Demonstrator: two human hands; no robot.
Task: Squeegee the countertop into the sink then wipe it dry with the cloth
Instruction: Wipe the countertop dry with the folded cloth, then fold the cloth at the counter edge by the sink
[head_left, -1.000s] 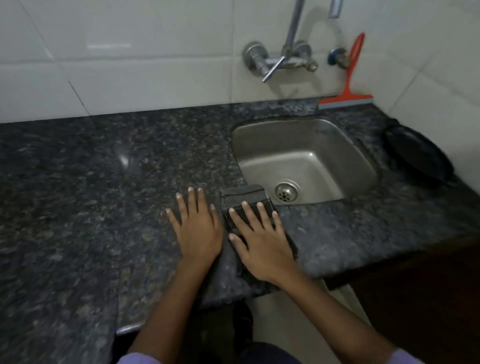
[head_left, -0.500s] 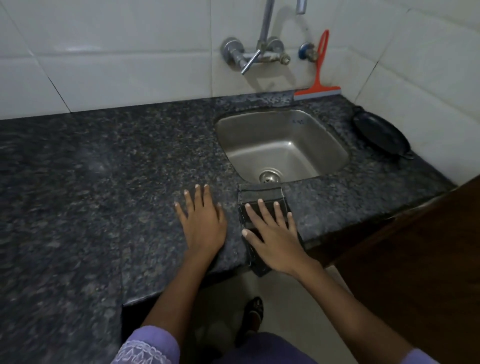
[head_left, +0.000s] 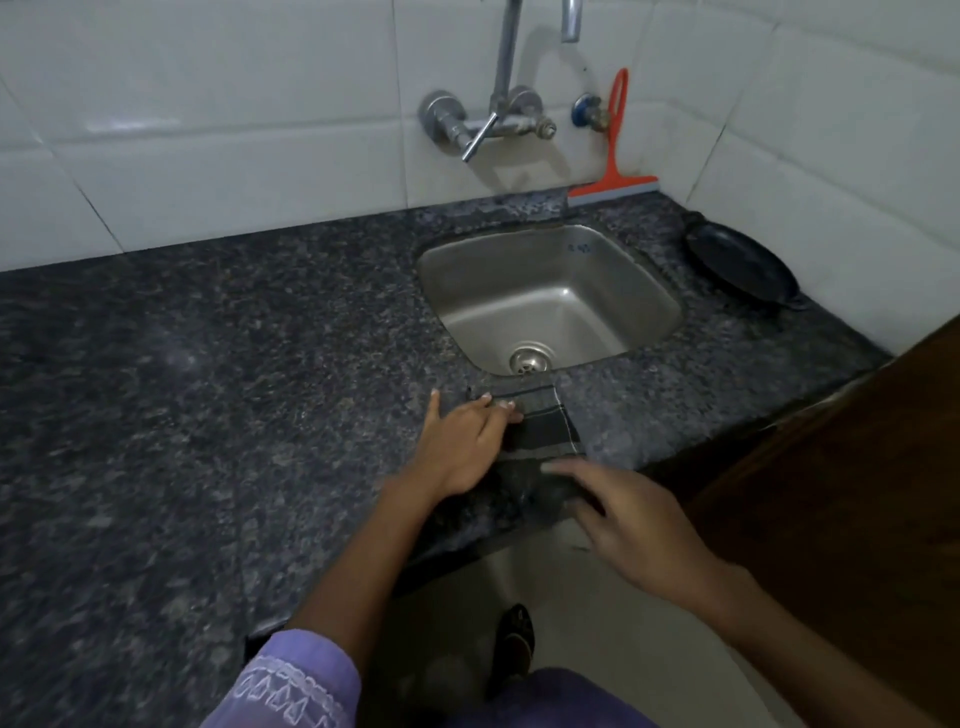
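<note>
Cloth: the dark folded cloth with thin pale stripes lies flat on the speckled dark granite bench, just in front of the sink, its far edge reaching the sink's near rim; its near part is hidden in blur under the right hand
Left hand: the left hand lies palm down on the bench beside the cloth; its fingers are bent sideways onto the cloth's left edge near the far corner, and seem to pinch it (the grip itself is too small to be sure of)
Right hand: the right hand hovers over the near end of the cloth, motion-blurred; fingers spread and loosely straight, holding nothing
Squeegee: the orange plastic squeegee with a grey blade stands against the white tiled wall behind the sink, blade on the bench, handle up
Sink: the square stainless steel sink is set in the bench; a chrome wall tap is above it
Pan: a black round flat pan rests on the bench to the right of the sink, against the wall
</note>
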